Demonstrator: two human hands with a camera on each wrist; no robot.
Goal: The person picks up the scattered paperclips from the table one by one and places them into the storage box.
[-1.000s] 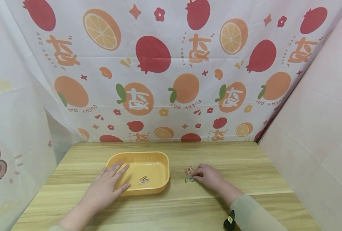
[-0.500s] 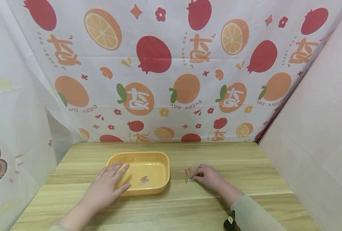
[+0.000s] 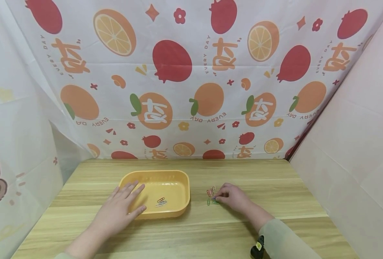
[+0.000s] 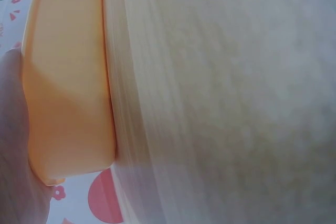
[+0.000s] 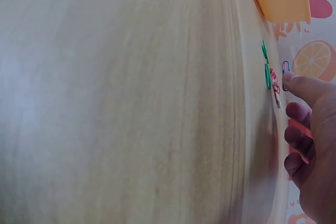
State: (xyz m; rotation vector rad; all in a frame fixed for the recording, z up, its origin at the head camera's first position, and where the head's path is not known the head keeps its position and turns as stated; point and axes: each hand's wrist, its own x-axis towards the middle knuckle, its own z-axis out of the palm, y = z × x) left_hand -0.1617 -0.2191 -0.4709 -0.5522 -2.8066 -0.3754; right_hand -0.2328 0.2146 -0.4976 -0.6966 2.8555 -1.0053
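Observation:
My right hand point(image 3: 234, 198) pinches a blue paper clip point(image 5: 286, 67) between thumb and forefinger, with the other fingers curled loosely below in the right wrist view. Close by on the table lie red paper clips point(image 3: 209, 192), a yellowish one point(image 3: 214, 188) and green paper clips point(image 3: 208, 202). My left hand point(image 3: 117, 210), fingers spread, rests over the left end of a yellow plastic tray point(image 3: 187, 196). Inside that tray lie a red paper clip point(image 3: 160, 199) and several pale or bluish ones point(image 3: 161, 204).
The tray stands on a wood-grain table point(image 3: 191, 237), left of the loose clips. A fruit-print cloth point(image 3: 185, 136) hangs along the table's back edge, and pale cloth walls point(image 3: 350, 154) flank both sides. A black device point(image 3: 257, 248) is at the right sleeve.

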